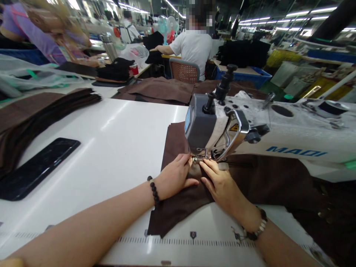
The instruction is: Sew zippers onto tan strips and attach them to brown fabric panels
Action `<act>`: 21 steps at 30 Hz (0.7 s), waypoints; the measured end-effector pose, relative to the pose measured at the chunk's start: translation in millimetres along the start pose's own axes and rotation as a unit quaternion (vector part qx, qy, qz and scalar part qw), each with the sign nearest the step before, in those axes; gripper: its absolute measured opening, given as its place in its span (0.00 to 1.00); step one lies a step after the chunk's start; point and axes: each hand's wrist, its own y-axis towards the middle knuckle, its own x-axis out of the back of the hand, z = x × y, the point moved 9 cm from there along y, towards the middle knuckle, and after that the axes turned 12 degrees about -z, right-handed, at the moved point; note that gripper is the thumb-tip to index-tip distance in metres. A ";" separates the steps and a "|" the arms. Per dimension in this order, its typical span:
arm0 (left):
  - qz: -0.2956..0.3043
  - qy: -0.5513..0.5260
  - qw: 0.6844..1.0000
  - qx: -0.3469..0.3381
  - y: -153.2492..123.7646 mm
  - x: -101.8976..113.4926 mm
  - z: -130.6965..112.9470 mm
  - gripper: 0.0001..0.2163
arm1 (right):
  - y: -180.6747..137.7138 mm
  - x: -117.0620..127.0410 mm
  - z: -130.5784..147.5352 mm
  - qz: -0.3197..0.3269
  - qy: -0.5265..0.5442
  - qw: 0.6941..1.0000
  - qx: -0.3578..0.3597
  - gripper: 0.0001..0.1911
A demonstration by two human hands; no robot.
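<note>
A piece of dark brown fabric [178, 213] lies under the presser foot [198, 158] of a sewing machine [278, 129]. My left hand [175, 176] rests on the fabric left of the foot, its fingers stretched toward the needle area and its thumb pointing right. On the other side, my right hand [222, 185] lies flat on the same fabric, fingers spread, fingertips close to the foot. Both hands press the cloth from above without gripping it. The needle itself is hard to make out behind the guard. More of the brown cloth runs right, below the machine arm.
A black phone [39, 167] lies on the white table [125, 137] at the left, before a stack of brown fabric pieces [41, 115]. More brown cloth [158, 89] lies behind the table. A person in a white shirt [191, 50] sits on a chair [185, 70] farther back.
</note>
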 end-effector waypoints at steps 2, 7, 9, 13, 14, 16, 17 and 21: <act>-0.004 -0.004 1.000 -0.001 0.1 0.5 -0.2 0.25 | 0.1 -0.3 -0.6 0.002 0.002 1.000 -0.003 0.21; -0.002 -0.007 1.000 -0.001 0.0 0.5 -0.7 0.27 | 0.3 -0.6 -1.8 0.009 0.007 1.000 -0.009 0.21; -0.001 0.000 1.000 -0.001 -0.2 0.2 -0.9 0.28 | 0.6 -0.4 -1.3 0.012 0.012 1.000 -0.009 0.21; 0.007 0.006 1.000 0.000 0.2 -0.6 -1.0 0.28 | 1.0 -0.5 -1.0 0.021 0.006 1.000 -0.013 0.21; 0.009 0.008 1.000 -0.001 0.5 -0.7 -1.0 0.28 | 1.1 -0.6 -1.0 0.023 0.003 1.000 -0.014 0.21; 0.012 0.012 1.000 -0.002 1.3 -0.8 -0.8 0.27 | 1.2 -1.1 -1.0 0.025 -0.005 1.000 -0.013 0.21; 0.014 0.014 1.000 -0.002 1.7 -0.8 -0.6 0.27 | 1.3 -1.5 -1.0 0.026 -0.009 1.000 -0.011 0.21; 0.015 0.014 1.000 0.000 2.6 0.0 0.5 0.26 | 1.7 -2.6 -1.7 0.022 -0.016 1.000 -0.006 0.22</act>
